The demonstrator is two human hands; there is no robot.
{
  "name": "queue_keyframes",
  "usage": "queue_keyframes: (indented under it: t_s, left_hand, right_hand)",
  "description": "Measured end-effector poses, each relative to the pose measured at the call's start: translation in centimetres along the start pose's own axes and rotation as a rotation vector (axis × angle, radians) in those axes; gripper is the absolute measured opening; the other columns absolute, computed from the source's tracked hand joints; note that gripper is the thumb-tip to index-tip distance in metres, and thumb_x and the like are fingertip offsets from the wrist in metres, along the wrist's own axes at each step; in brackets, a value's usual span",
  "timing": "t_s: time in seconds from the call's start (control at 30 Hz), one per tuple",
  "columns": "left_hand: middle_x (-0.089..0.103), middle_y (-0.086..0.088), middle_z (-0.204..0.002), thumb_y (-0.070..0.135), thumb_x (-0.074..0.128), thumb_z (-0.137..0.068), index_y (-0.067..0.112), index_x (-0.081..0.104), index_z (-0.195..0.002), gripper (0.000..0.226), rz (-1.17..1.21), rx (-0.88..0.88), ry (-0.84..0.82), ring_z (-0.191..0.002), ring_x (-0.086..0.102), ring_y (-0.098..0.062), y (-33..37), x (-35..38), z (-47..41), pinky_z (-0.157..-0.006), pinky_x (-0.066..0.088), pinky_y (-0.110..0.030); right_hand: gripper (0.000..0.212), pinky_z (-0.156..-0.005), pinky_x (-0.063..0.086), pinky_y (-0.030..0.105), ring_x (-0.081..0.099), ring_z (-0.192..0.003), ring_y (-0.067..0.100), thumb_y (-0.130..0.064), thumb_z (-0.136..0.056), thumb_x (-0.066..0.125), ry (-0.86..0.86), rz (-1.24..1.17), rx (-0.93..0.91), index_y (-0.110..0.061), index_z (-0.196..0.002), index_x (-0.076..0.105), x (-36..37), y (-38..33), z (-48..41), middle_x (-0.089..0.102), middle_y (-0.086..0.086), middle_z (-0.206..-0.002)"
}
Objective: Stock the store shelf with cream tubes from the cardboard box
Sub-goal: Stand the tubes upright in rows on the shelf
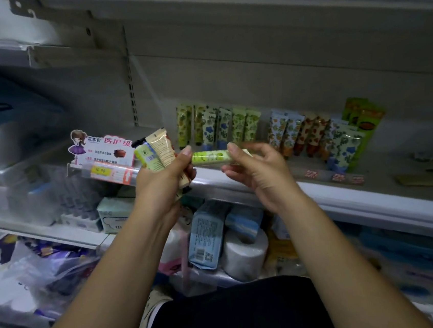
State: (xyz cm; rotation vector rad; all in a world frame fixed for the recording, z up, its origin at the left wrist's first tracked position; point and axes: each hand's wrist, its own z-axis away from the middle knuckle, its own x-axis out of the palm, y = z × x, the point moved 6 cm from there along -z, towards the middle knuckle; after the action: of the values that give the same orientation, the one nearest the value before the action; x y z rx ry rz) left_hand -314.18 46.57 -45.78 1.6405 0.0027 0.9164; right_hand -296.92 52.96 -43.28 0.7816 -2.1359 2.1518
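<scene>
My left hand (165, 180) grips a bunch of cream tubes (156, 150), their flat ends pointing up; a beige one and a green one show. My right hand (255, 171) pinches one light green tube (210, 156) that lies sideways between both hands, its left end near my left thumb. Behind them, on the grey store shelf (318, 179), stand rows of patterned cream tubes (218, 125) upright against the back, with more orange and blue ones (311, 134) to the right. The cardboard box is not in view.
A pink promo sign with a price tag (105, 155) sticks out at the shelf edge, left of my hands. The shelf below holds tissue packs (204, 234) and paper rolls (245, 254). Blurred packaged goods fill the left shelves. Flat packets (425, 179) lie at the far right.
</scene>
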Motion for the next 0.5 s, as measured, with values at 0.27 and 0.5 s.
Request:
queue_keyframes:
  t_s: [0.27, 0.5]
  left_hand:
    - [0.072, -0.003, -0.085, 0.006, 0.077, -0.087, 0.009, 0.063, -0.105, 0.023, -0.074, 0.175, -0.129, -0.076, 0.071, -0.013, -1.3, 2.5, 0.5, -0.068, 0.060, -0.026]
    - [0.068, -0.008, -0.080, 0.026, 0.080, -0.087, 0.000, 0.059, -0.113, 0.043, -0.183, 0.268, -0.091, -0.067, 0.066, -0.015, -0.7, 2.4, -1.4, -0.059, 0.055, -0.028]
  right_hand:
    - [0.021, -0.079, 0.060, 0.033, 0.073, -0.097, 0.026, -0.016, -0.090, 0.072, -0.024, -0.148, 0.019, -0.005, -0.107, 0.067, 1.5, 1.7, -0.7, 0.075, 0.016, -0.107]
    - [0.015, -0.085, 0.055, 0.026, 0.070, -0.096, 0.012, -0.021, -0.090, 0.073, 0.251, 0.286, -0.285, -0.016, -0.103, 0.067, -1.5, -3.1, -1.9, 0.075, -0.002, -0.101]
